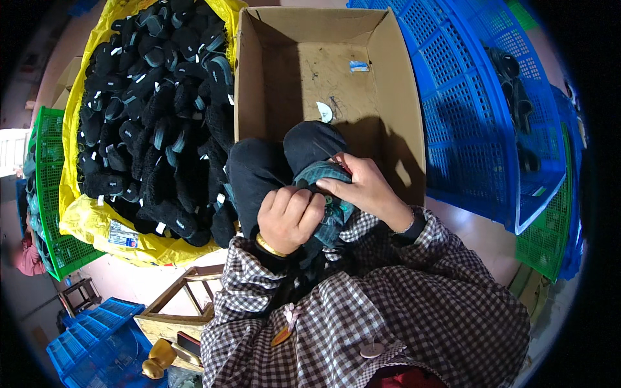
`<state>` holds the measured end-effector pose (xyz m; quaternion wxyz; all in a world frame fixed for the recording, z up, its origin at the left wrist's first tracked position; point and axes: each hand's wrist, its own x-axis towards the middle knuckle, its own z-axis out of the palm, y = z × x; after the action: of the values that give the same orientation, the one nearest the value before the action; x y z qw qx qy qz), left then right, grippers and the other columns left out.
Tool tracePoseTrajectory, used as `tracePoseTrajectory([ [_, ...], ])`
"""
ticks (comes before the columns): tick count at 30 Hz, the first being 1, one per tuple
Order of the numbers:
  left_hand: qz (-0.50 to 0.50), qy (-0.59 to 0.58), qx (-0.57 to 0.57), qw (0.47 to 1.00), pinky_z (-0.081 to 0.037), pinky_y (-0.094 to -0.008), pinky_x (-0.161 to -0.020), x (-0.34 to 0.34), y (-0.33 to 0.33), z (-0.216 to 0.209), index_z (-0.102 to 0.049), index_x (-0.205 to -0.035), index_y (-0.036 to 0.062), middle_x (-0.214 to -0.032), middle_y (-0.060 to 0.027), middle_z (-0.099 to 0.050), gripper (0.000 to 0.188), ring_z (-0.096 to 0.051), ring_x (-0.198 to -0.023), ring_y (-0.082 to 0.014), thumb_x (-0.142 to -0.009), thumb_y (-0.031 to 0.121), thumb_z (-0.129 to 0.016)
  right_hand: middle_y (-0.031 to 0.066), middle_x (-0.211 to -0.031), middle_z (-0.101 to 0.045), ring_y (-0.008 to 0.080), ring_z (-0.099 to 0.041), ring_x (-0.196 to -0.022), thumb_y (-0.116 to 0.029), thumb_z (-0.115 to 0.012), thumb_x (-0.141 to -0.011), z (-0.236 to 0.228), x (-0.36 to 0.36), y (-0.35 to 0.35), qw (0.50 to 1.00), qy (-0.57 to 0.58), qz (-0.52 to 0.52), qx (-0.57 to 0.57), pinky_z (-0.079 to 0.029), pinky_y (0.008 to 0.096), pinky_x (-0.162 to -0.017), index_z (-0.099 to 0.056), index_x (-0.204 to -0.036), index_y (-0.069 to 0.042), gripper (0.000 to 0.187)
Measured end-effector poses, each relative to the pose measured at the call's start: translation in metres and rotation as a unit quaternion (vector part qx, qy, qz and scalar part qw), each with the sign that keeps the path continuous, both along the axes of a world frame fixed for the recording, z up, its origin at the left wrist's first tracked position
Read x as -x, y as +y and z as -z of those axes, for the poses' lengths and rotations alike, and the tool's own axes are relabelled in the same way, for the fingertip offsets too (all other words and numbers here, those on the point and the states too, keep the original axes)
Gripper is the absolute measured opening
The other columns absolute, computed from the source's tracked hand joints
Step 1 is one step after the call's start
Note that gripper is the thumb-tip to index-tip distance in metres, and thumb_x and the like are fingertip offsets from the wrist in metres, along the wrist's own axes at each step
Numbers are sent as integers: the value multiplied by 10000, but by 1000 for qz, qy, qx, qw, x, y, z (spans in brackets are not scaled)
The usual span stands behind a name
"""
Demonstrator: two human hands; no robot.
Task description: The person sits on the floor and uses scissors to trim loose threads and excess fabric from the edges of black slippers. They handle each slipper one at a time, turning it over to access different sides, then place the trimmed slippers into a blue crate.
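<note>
Over my lap, both hands are on a dark teal cloth piece [322, 172] with a curved, ribbed upper edge; its exact kind I cannot make out. My left hand [291, 218] is closed in a fist at its near left side, fingers curled under so that their tips are hidden. From the right, my right hand [367, 189] grips the piece, thumb on top and fingers behind its far edge. More of the teal cloth bunches between the hands and my checked sleeves. Directly beyond my knees stands an open cardboard box [394, 84].
At left, a yellow plastic bag [81, 223] holds a heap of black fuzzy slippers [155, 116]. Blue plastic crates [459, 110] stand at right, with dark footwear inside one. A green crate [55, 194], a wooden stool [171, 320] and another blue crate [97, 336] are at left.
</note>
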<state>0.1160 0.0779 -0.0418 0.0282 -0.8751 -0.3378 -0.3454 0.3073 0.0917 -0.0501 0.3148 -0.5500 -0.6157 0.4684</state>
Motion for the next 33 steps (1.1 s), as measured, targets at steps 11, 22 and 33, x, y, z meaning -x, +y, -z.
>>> tracePoseTrajectory([
  [11,-63,-40,286,955,-510,-389,-684,47,-66,-20,-630,-961,-10,-869,-158,-624,256,-619,-812,-315,-710,-46,-667,96,-614,-498,150,-490,-572,-383,-506,-984,19,-13,-13,991,44,115,46,-398,342,-547,-581,-884,15,417],
  [22,143,11,343,928,-322,-419,-1112,-26,-2,17,-473,-1365,39,-1377,-156,-493,440,-434,-1307,-322,-938,147,-472,212,-735,-525,372,-512,-661,-395,-354,-1032,39,-4,-19,990,56,121,-37,-426,420,-628,-530,-947,0,441],
  [33,154,49,408,898,-301,-408,-1131,-31,-3,17,-416,-1416,65,-1451,-151,-417,453,-393,-1346,-300,-972,156,-410,192,-699,-542,292,-512,-629,-378,-496,-988,42,-5,-18,987,44,150,37,-436,384,-629,-572,-895,26,421],
])
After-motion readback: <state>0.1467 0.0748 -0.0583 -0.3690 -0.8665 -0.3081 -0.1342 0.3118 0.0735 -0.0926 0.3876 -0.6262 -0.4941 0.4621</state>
